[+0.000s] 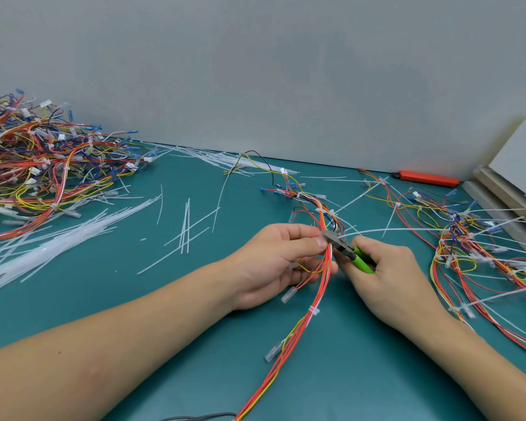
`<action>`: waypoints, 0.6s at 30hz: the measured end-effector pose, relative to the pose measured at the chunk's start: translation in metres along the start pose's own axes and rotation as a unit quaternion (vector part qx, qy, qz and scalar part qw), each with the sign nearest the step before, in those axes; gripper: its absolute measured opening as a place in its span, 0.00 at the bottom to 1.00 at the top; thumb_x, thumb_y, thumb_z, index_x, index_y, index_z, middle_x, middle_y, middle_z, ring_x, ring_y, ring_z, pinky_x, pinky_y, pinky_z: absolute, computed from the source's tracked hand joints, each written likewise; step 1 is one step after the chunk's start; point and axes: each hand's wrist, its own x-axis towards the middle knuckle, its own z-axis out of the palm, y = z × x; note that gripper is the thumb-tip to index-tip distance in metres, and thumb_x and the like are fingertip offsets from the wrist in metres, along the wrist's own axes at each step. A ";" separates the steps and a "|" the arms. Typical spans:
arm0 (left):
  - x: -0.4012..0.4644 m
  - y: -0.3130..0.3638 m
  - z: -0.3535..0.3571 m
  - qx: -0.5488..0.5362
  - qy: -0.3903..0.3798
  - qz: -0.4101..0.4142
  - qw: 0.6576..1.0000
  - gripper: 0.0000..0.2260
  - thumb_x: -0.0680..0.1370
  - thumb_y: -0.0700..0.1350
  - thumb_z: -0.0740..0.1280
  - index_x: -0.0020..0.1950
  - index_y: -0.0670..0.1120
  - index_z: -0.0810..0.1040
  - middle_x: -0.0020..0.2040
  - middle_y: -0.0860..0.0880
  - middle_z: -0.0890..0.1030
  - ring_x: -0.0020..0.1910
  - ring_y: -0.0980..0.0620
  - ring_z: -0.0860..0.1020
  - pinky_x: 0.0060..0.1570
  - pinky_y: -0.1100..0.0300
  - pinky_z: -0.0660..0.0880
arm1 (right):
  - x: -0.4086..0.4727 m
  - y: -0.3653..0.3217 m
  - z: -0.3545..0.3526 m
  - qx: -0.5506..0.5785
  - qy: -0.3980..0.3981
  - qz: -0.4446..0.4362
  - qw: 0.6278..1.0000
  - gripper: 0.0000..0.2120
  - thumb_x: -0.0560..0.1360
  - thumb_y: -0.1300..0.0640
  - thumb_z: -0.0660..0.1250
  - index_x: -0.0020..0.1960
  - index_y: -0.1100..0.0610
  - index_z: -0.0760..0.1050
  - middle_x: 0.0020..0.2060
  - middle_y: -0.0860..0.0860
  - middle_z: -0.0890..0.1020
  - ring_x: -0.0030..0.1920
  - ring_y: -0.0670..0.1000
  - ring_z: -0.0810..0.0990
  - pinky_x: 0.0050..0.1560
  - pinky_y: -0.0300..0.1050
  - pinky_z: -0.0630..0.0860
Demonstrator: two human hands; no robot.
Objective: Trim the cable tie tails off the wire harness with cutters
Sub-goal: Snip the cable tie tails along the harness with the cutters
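Observation:
A wire harness (301, 332) of red, orange and yellow wires runs from the table's front edge up through the middle of the green mat. My left hand (274, 262) pinches the bundle between thumb and fingers. My right hand (389, 278) grips green-handled cutters (351, 252), whose metal jaws sit against the bundle right at my left thumb. A long white cable tie tail (407, 230) sticks out to the right from the jaws. Lower on the harness a cable tie (314, 310) shows only a short stub.
A heap of harnesses (40, 165) fills the far left. Cut white tie tails (58, 238) lie scattered across the mat's left and back. More harnesses with long tails (474, 238) lie at the right. A red tool (425, 178) rests by the wall; stacked boards (504, 189) stand far right.

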 end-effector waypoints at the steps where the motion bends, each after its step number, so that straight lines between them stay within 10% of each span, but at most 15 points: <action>1: 0.000 0.000 0.000 0.000 -0.001 0.000 1.000 0.06 0.82 0.38 0.65 0.59 0.42 0.77 0.37 0.50 0.83 0.40 0.51 0.85 0.42 0.62 0.78 | 0.000 0.000 0.000 0.004 0.000 0.001 1.000 0.18 0.77 0.45 0.69 0.35 0.54 0.68 0.25 0.47 0.67 0.28 0.48 0.63 0.30 0.48 0.63; 8: 0.000 -0.001 -0.001 0.002 -0.007 0.000 1.000 0.06 0.82 0.38 0.65 0.59 0.42 0.76 0.40 0.50 0.85 0.40 0.52 0.85 0.45 0.61 0.79 | -0.001 -0.007 -0.003 0.004 0.015 -0.024 1.000 0.04 0.74 0.49 0.72 0.48 0.41 0.81 0.46 0.33 0.81 0.50 0.39 0.77 0.49 0.27 0.67; 18: 0.000 -0.001 -0.002 0.009 -0.013 0.002 1.000 0.06 0.82 0.38 0.64 0.59 0.41 0.77 0.40 0.50 0.85 0.40 0.52 0.85 0.42 0.63 0.78 | 0.002 -0.002 -0.003 -0.005 0.005 -0.031 1.000 0.10 0.75 0.49 0.71 0.53 0.36 0.78 0.48 0.31 0.81 0.54 0.41 0.77 0.54 0.37 0.70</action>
